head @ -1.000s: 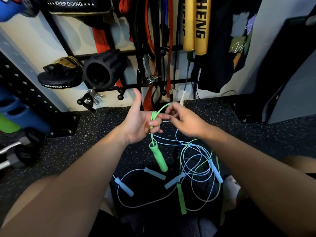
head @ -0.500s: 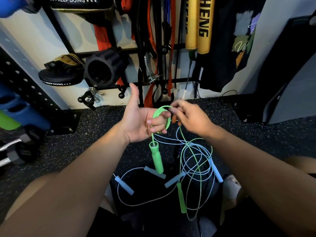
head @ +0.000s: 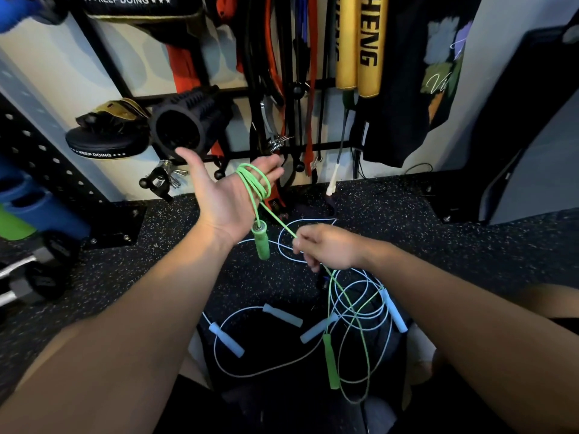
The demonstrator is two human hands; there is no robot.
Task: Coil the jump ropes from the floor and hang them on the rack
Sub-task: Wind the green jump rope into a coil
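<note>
My left hand (head: 225, 195) is raised palm up with fingers spread, and the green jump rope (head: 252, 183) is looped a few turns around its fingers. One green handle (head: 261, 241) dangles below the palm. My right hand (head: 326, 249) is lower and to the right, pinching the green cord that runs taut from the left hand. The rest of the green cord trails down to the second green handle (head: 330, 361) on the floor. Pale blue jump ropes (head: 282, 314) lie tangled on the floor below my hands. The black wall rack (head: 313, 148) stands behind.
Bands, straps and yellow pads (head: 360, 42) hang on the rack. A black foam roller (head: 188, 120) and a focus mitt (head: 106, 142) sit at its left. Dumbbells (head: 34, 277) and a pegboard upright are at far left. A dark shirt (head: 416, 73) hangs at right.
My left hand opened and rose toward the rack with the green loops on its fingers. My right hand dropped down and to the right, drawing the green cord out taut.
</note>
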